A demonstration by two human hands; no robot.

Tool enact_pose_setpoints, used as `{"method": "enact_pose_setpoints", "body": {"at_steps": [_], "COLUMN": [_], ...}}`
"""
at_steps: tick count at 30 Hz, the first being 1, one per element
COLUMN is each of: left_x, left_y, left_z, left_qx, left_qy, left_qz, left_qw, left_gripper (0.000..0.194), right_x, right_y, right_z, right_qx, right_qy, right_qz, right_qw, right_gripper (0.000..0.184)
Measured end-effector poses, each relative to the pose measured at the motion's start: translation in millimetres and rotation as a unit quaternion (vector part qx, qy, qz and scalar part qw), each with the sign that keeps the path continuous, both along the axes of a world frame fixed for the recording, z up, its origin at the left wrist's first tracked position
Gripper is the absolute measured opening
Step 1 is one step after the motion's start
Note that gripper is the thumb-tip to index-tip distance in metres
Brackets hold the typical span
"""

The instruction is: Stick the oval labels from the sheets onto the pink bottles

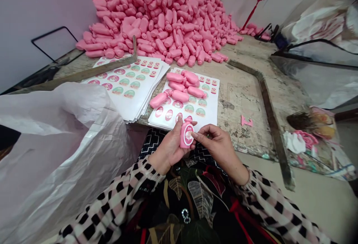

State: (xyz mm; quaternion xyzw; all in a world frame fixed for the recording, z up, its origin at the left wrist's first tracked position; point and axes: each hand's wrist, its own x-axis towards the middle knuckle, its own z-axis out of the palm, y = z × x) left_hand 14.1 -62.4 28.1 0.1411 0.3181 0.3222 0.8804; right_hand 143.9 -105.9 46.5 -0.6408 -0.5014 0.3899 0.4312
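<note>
My left hand (169,145) is closed around a small pink bottle (183,141), held upright above my lap. An oval white-and-pink sticker (188,136) covers most of the bottle's front. The thumb and forefinger of my right hand (216,143) are pinched together at the sticker's right edge; whether they grip it is hidden. Just beyond my hands lies a sheet of stickers (211,104) with oval, round and small label prints. Several unlabelled pink bottles (179,96) rest on top of that sheet.
A large heap of pink bottles (167,20) fills the back of the worn table (237,94). More sticker sheets (125,106) lie to the left, beneath a bent metal bar (106,67). Another bar (265,98) lies right. A white plastic bag (67,143) stands at left.
</note>
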Motion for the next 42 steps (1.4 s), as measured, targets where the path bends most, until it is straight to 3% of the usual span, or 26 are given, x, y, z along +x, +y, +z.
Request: {"method": "enact_pose_setpoints", "body": {"at_steps": [15,19,23,25,27,30,33,35,42], "left_x": [1,0,-2,-2,0,4,7,7,0], "left_y": [-2,-4,-4,-4,-5,-8,-12,-15,-17], "left_z": [0.5,-0.5,-1.6,-2.2,-3.2,-5.5,-6.1,-4.8,1.3], "left_qx": [0.029,0.052,0.056,0.052,0.058,0.085,0.146,0.193,0.242], "left_qy": [0.028,0.050,0.059,0.061,0.066,0.089,0.103,0.099,0.072], "left_qz": [0.005,-0.005,-0.020,-0.025,-0.026,-0.028,-0.040,-0.052,-0.144], "left_qw": [0.999,0.997,0.997,0.996,0.996,0.992,0.983,0.975,0.957], "left_gripper": [0.052,0.053,0.055,0.055,0.055,0.055,0.060,0.055,0.042], "right_x": [0,0,3,5,6,1,-6,-8,6], "right_y": [0,-4,-10,-10,-8,-4,-1,-1,-7], "right_z": [-9.6,-2.3,9.9,11.8,9.0,-0.5,-9.8,-14.1,-15.9], "right_qx": [0.003,0.014,0.027,0.015,-0.015,-0.073,-0.099,-0.105,-0.152], "right_qy": [-0.053,-0.184,-0.371,-0.398,-0.329,-0.053,0.204,0.289,0.353], "right_qz": [0.007,0.033,0.064,0.053,0.030,0.016,0.022,0.016,0.020], "right_qw": [0.999,0.982,0.926,0.916,0.944,0.996,0.974,0.951,0.923], "right_gripper": [0.027,0.029,0.031,0.032,0.033,0.036,0.032,0.030,0.030]}}
